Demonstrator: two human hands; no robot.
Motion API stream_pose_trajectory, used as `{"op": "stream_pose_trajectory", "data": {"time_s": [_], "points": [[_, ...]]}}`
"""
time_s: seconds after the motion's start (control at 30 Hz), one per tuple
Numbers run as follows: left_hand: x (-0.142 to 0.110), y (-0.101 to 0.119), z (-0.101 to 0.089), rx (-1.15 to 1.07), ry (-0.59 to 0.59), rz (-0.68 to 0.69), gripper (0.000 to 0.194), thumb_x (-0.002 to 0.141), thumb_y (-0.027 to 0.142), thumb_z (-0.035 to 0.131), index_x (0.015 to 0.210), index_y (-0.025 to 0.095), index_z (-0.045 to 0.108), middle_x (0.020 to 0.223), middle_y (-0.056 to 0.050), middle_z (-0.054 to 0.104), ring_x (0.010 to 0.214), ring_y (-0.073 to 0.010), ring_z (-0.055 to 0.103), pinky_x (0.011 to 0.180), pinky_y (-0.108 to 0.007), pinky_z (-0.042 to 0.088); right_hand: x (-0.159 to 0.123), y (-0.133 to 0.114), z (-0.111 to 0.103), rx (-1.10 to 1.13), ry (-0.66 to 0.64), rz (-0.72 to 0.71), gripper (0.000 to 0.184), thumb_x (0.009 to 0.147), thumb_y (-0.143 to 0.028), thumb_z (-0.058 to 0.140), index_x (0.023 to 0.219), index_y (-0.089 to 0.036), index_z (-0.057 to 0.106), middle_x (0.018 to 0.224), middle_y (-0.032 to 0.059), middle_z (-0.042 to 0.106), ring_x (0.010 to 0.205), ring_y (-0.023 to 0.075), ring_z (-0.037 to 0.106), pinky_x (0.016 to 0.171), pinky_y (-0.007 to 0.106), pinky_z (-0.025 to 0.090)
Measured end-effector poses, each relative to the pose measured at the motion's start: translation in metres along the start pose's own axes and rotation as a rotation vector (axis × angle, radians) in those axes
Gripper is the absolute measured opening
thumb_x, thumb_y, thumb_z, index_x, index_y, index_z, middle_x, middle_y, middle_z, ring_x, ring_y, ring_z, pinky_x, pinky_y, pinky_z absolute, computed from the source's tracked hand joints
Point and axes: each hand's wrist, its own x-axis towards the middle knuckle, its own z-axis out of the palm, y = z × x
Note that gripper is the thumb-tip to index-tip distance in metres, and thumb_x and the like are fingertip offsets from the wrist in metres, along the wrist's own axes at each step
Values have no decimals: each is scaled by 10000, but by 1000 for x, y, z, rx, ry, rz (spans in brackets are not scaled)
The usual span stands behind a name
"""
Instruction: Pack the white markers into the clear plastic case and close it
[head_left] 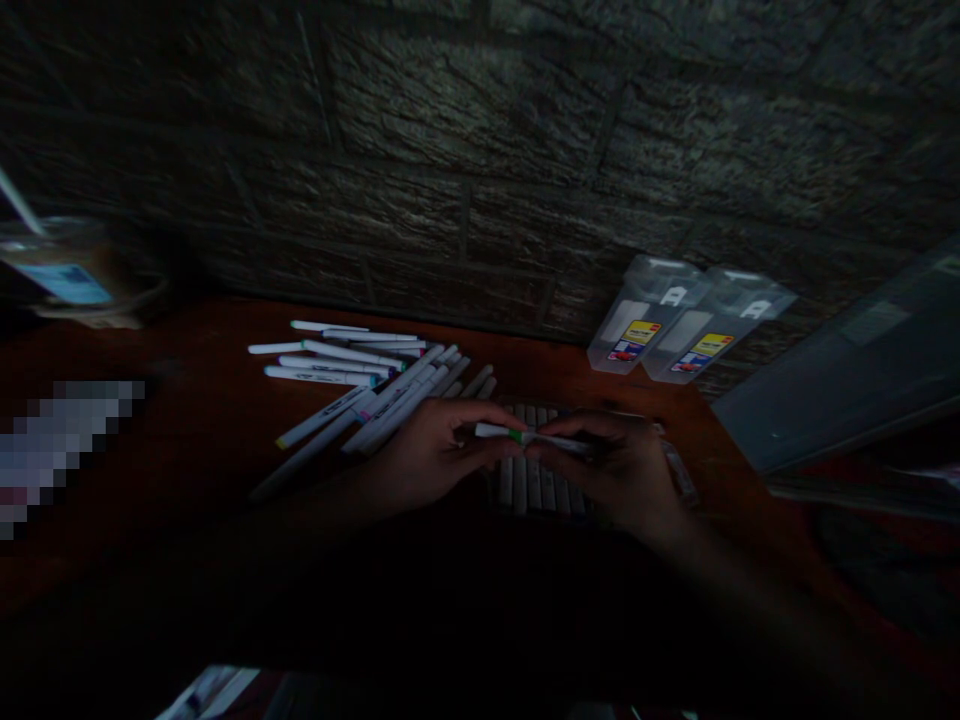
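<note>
At centre frame, the left hand (pixel 429 450) and right hand (pixel 628 462) are pinching a green-banded marker (pixel 516 436) in nearly closed grips, light, even pressure likely keeping it steady.

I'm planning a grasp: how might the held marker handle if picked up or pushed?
The held marker looks straight, so likely stiff. Left hand and right hand hold it by fingertips, so it's probably light. Being slim, it may roll.

The right hand (pixel 634 475) hides part of the marker row (pixel 534 485) beneath it; far beyond the left hand (pixel 424 455), I can't read the label (pixel 67 283) on a cut-off cup (pixel 94 250).
</note>
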Motion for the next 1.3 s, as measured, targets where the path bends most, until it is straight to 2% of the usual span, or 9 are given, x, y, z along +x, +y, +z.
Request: {"op": "stream_pose_trajectory", "data": {"time_s": [0.27, 0.47, 0.6, 0.67, 0.9, 1.17, 1.3], "points": [[6, 4, -9, -34, 60, -83, 175, 928, 262, 697, 1062, 162, 750, 664, 8, 679, 541, -118, 606, 486, -202, 456, 3, 1, 0, 68, 82, 89, 150, 784, -209, 859, 897, -305, 842, 874, -1, 844, 760, 222, 799, 728, 355, 663], [10, 0, -16, -5, 92, -10, 153, 953, 255, 674, 1065, 170, 733, 691, 18, 656, 606, -112, 620, 544, -201, 465, 3, 2, -4, 89, 124, 114, 162, 779, -227, 860, 917, -313, 847, 880, -1, 843, 741, 198, 776, 675, 327, 632], [13, 1, -17, -8, 121, 1, 124, 949, 223, 664, 1033, 155, 726, 717, 13, 657, 611, -103, 618, 560, -198, 482, 4, 1, -6, 153, 147, 168, 140, 777, -257, 862, 913, -286, 847, 725, -2, 799, 516, 144, 661, 455, 271, 539], [14, 3, -17, -24, 132, -22, 121, 944, 223, 667, 1025, 156, 729, 747, 4, 669, 616, -104, 624, 558, -198, 493, 5, 0, -7, 217, 140, 212, 127, 794, -284, 854, 920, -275, 844, 650, -8, 763, 445, 127, 605, 396, 255, 502], [14, 2, -20, -103, 124, -68, 230, 972, 304, 652, 1132, 160, 732, 951, -49, 742, 623, -95, 641, 526, -188, 486, 7, -2, -10, 437, 97, 242, 171, 884, -396, 784, 968, -253, 828, 840, 41, 816, 552, 143, 668, 469, 272, 572], [13, 3, -20, -261, 60, -69, 317, 994, 294, 618, 1251, 133, 709, 1060, -98, 762, 671, -113, 676, 607, -230, 550, 13, 9, -13, 521, 198, 333, 219, 866, -414, 779, 793, -209, 756, 785, 57, 791, 548, 135, 645, 473, 249, 534], [12, 0, -20, -309, 40, -80, 348, 998, 303, 621, 1284, 127, 708, 1089, -132, 776, 672, -122, 674, 614, -246, 562, 17, 11, -15, 569, 206, 374, 225, 837, -398, 804, 743, -201, 748, 732, 48, 775, 522, 116, 633, 460, 218, 522]]}}
